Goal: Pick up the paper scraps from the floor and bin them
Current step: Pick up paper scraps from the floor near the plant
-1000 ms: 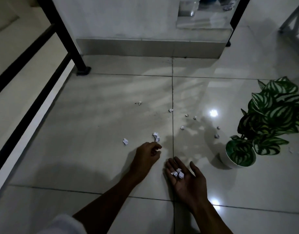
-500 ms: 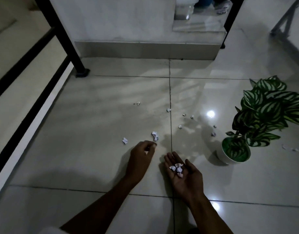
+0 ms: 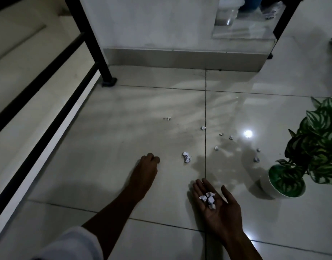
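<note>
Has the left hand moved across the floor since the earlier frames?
Yes. The left hand has gone leftward, away from the vertical tile seam and the larger paper scrap, to where a smaller scrap lay.

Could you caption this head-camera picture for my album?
Left hand reaches down to the tiled floor while the open right hand cups collected paper scraps.

We saw glossy, smooth floor tiles [image 3: 124, 139] mirroring a lamp glare, crumpled white paper scraps [image 3: 186, 157] lying matt on them, a black matt metal railing [image 3: 94, 42], and a smooth white glazed-looking pot [image 3: 266, 186].
</note>
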